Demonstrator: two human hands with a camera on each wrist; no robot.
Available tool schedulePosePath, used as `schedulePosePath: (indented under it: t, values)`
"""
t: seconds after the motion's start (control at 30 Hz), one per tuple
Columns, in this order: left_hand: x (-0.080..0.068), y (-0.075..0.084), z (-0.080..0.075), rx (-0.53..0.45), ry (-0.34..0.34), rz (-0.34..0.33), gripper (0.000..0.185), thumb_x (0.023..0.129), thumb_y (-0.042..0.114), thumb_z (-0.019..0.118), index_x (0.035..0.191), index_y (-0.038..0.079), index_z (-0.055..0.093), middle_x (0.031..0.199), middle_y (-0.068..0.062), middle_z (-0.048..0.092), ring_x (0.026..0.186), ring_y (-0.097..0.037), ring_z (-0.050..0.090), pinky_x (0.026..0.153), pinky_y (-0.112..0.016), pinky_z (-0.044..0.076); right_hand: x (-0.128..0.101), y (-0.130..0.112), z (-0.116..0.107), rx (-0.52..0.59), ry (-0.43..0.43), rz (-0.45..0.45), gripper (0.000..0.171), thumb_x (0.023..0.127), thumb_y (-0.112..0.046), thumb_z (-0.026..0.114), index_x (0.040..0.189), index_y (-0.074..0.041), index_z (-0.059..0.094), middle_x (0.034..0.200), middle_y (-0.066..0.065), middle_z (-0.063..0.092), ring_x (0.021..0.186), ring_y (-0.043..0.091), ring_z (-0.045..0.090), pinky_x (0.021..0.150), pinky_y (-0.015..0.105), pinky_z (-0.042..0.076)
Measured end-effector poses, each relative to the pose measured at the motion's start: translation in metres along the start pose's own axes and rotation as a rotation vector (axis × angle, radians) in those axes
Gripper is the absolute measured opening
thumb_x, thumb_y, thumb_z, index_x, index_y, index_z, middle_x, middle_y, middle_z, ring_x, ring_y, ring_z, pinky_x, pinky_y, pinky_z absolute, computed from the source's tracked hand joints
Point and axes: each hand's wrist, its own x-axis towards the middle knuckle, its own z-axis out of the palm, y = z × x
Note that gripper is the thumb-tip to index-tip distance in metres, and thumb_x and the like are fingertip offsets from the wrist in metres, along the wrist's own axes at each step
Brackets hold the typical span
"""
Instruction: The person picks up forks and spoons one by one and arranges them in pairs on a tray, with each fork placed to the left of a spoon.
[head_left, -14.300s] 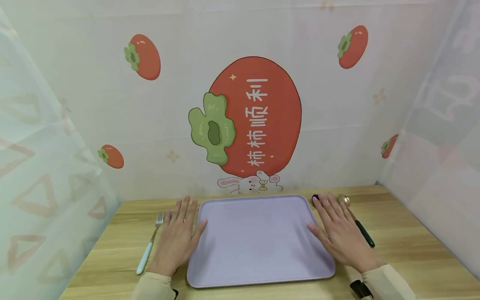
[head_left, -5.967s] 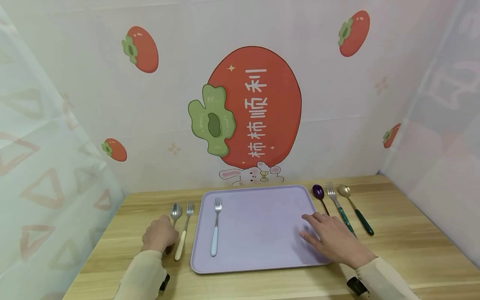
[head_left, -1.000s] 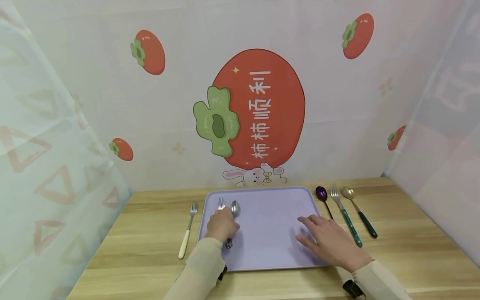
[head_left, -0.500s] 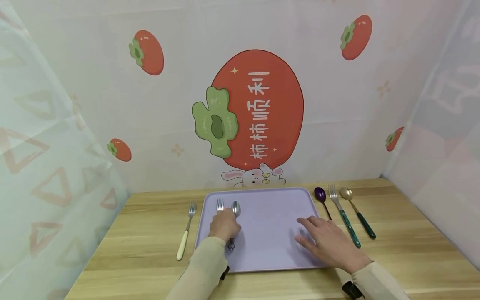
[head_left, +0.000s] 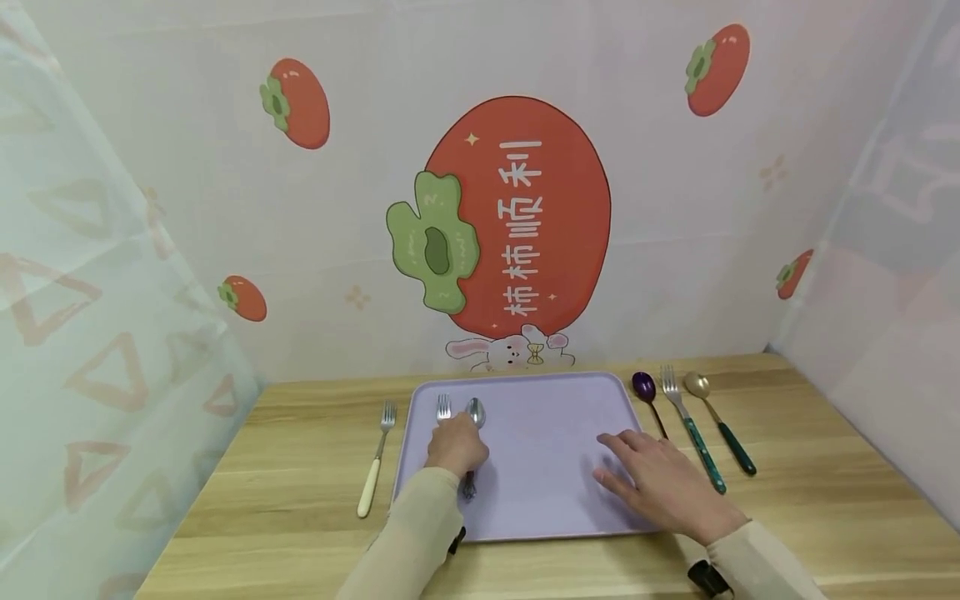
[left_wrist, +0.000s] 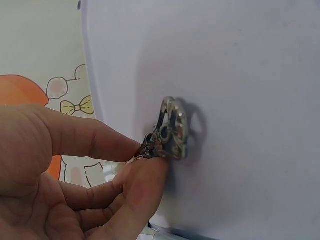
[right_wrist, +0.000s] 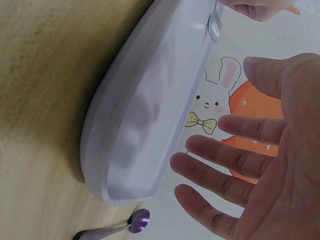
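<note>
My left hand point(head_left: 457, 444) is over the left part of the lilac tray point(head_left: 540, 492), pinching a silver spoon point(head_left: 476, 411) by its handle. In the left wrist view, thumb and fingertips meet on the spoon's ornate openwork handle point(left_wrist: 172, 132), close over the tray surface. A fork point(head_left: 443, 406) lies on the tray just left of the spoon; its tines show, while my hand and sleeve hide its handle. Above the tray's right side, my right hand point(head_left: 663, 483) holds nothing, its fingers spread and relaxed, as the right wrist view also shows.
On the wooden table point(head_left: 285, 492), a cream-handled fork point(head_left: 372, 467) lies left of the tray. To the right lie a purple spoon point(head_left: 643, 386), a green-handled fork point(head_left: 697, 442) and a gold spoon point(head_left: 731, 442). A printed cloth wall point(head_left: 337, 208) stands behind.
The light-blue-handled fork, then the silver spoon, went from the table's left side onto the tray. Over the last second my left hand shifted slightly right with the spoon; my right hand stayed put.
</note>
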Motion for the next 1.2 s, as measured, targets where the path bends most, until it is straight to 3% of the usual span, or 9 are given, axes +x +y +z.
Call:
schedulePosePath:
  t: [0.23, 0.57, 0.8, 1.0, 1.2]
  values:
    - [-0.003, -0.008, 0.005, 0.002, 0.007, -0.011, 0.019, 0.077, -0.004, 0.072, 0.093, -0.009, 0.063, 0.076, -0.019, 0.057, 0.059, -0.029, 0.055, 0.049, -0.037, 0.049, -0.002, -0.005, 0.005, 0.015, -0.019, 0.000, 0.047, 0.099, -0.042, 0.064, 0.130, -0.007, 0.064, 0.120, 0.010, 0.067, 0.113, 0.034, 0.063, 0.094, 0.059, 0.048]
    - [0.000, -0.004, 0.006, 0.011, 0.023, 0.003, 0.017, 0.077, -0.002, 0.072, 0.089, -0.008, 0.063, 0.073, -0.018, 0.057, 0.057, -0.027, 0.055, 0.048, -0.037, 0.048, -0.002, -0.004, 0.002, 0.011, -0.009, -0.003, 0.045, 0.098, -0.041, 0.065, 0.128, -0.007, 0.065, 0.118, 0.009, 0.068, 0.110, 0.033, 0.064, 0.092, 0.058, 0.050]
    - [0.000, -0.001, -0.001, -0.010, 0.035, 0.036, 0.018, 0.075, 0.001, 0.072, 0.087, -0.005, 0.061, 0.074, -0.018, 0.058, 0.056, -0.027, 0.056, 0.049, -0.038, 0.048, -0.001, 0.002, -0.003, -0.018, 0.029, -0.010, 0.045, 0.097, -0.040, 0.067, 0.127, -0.007, 0.066, 0.116, 0.009, 0.068, 0.109, 0.032, 0.065, 0.092, 0.057, 0.050]
    - [-0.003, -0.008, -0.008, 0.013, 0.060, 0.055, 0.015, 0.075, 0.004, 0.071, 0.074, 0.005, 0.056, 0.070, -0.011, 0.056, 0.059, -0.026, 0.055, 0.051, -0.039, 0.047, -0.003, 0.000, -0.002, 0.010, -0.008, 0.002, 0.046, 0.098, -0.042, 0.065, 0.129, -0.008, 0.064, 0.119, 0.009, 0.067, 0.113, 0.034, 0.063, 0.094, 0.059, 0.048]
    - [-0.007, -0.014, -0.020, 0.056, 0.145, 0.112, 0.015, 0.078, 0.012, 0.072, 0.077, 0.005, 0.058, 0.068, -0.009, 0.055, 0.062, -0.026, 0.054, 0.053, -0.041, 0.045, -0.002, -0.002, -0.002, 0.002, 0.008, 0.007, 0.046, 0.097, -0.041, 0.066, 0.129, -0.008, 0.065, 0.118, 0.008, 0.067, 0.112, 0.033, 0.064, 0.093, 0.059, 0.049]
